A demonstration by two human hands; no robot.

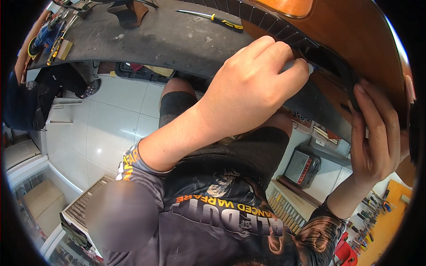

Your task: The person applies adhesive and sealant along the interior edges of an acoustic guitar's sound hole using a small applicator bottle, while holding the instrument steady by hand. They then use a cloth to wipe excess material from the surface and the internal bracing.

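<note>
My left hand (259, 86) is closed around a small, pale tool (309, 69), mostly hidden by my fingers, against the lower edge of a brown wooden guitar body (364, 40) beside its dark fretboard (274, 27). On the right, my right hand (372, 133) has its fingers curled onto a black strip (344, 68) along the guitar, gripping it. A yellow-and-black handled blade (226, 22) lies on the dark bench (177, 44) behind my left hand.
Another person (31, 102) is at the left, near yellow-handled tools (57, 46). A dark shaped block (127, 13) rests on the bench. Below are tiled floor (115, 124), a grille-fronted box (301, 166), and a hand-tool rack (372, 219) at lower right.
</note>
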